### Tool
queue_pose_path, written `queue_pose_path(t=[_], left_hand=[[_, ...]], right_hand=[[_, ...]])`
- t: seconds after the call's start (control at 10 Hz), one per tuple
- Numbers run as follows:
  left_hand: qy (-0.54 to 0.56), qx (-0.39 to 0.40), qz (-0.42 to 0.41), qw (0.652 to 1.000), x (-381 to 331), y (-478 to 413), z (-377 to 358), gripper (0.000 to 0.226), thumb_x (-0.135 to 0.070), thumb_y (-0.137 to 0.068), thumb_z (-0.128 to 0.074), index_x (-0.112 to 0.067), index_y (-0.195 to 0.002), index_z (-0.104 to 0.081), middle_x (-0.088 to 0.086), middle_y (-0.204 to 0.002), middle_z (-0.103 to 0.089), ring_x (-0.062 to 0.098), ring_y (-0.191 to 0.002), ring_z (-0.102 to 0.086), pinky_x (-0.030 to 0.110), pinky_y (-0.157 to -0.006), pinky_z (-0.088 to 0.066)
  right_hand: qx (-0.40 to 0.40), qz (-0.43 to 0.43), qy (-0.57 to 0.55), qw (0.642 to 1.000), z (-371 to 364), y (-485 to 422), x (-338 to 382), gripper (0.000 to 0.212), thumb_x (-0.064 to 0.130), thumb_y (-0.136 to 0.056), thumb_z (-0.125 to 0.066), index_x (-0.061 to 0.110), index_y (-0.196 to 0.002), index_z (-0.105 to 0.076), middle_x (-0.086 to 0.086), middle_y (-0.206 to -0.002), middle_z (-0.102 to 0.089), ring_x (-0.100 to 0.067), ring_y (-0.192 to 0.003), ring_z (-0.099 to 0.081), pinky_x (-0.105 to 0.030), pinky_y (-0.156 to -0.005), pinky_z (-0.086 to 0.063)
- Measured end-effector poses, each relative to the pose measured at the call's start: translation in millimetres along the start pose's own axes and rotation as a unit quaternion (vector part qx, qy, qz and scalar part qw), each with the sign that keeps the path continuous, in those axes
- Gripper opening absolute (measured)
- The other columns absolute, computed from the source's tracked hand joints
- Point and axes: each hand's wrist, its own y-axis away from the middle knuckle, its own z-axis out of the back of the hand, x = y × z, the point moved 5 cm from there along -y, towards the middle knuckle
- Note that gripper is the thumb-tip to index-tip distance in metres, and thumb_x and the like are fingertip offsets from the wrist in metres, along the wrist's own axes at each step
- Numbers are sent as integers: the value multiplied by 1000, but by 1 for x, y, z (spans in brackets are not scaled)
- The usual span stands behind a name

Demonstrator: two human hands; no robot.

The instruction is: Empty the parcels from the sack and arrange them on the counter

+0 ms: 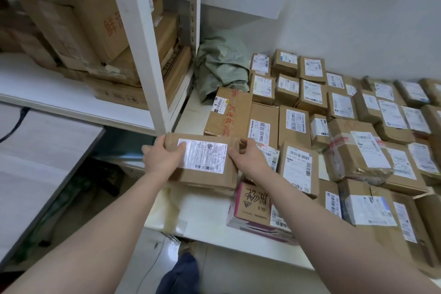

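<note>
A brown cardboard parcel (207, 169) with a white shipping label lies on the left end of the white counter (205, 219). My left hand (162, 155) grips its left edge and my right hand (248, 155) grips its right edge. Several labelled parcels (298, 160) fill the counter in rows to the right. A crumpled green sack (222, 64) lies slumped in the far corner against the wall.
A white metal shelf post (148, 55) rises just left of the held parcel, with large cartons (78, 31) stacked on the shelf behind it. A pink-and-white box (253, 212) sits at the counter's front edge. A grey table (43, 162) stands lower left.
</note>
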Motion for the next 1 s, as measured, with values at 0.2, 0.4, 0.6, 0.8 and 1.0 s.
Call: queue_pose_path(t=[0.2, 0.4, 0.6, 0.8, 1.0], left_hand=[[18, 96, 49, 994, 5, 7, -32, 89, -32, -80, -74, -39, -152, -22, 6, -143, -30, 34, -123, -44, 47, -109, -39], [-8, 26, 34, 999, -12, 30, -41, 85, -27, -83, -70, -33, -153, -22, 6, -149, -24, 33, -133, -32, 45, -108, -37], [-176, -69, -193, 963, -69, 78, -57, 76, -39, -79, -73, -28, -143, -34, 10, -151, -19, 34, -140, -17, 53, -116, -15], [-183, 45, -313, 931, -104, 135, -111, 50, -39, -87, -65, -31, -134, -51, 4, -141, -37, 27, -132, -28, 44, -113, -25], [-78, 49, -335, 938, -84, 176, -117, 11, -32, -89, -65, -39, -82, -61, -6, -121, -53, 20, -122, -39, 39, -102, -37]], right_hand=[[-11, -17, 53, 998, -4, 2, -14, 51, 28, -98, -48, 13, -144, -33, -10, -113, -66, -28, -96, -63, -31, -75, -46], [-33, 27, 50, 998, 22, 15, -20, 43, 25, -96, -56, 18, -138, -48, 2, -133, -57, -17, -113, -57, -23, -86, -41], [-132, 9, 34, 991, 78, 33, -58, 38, 21, -96, -56, 20, -134, -54, 3, -133, -56, -6, -75, -56, -23, -65, -50], [-163, -43, -14, 986, 127, 73, -122, 33, 18, -94, -56, 18, -127, -59, 0, -125, -63, -18, -109, -59, -34, -96, -49], [-173, -72, -74, 979, 170, 114, -177, 20, 22, -95, -58, 27, -114, -64, 13, -108, -66, -5, -91, -59, -21, -76, -47]])
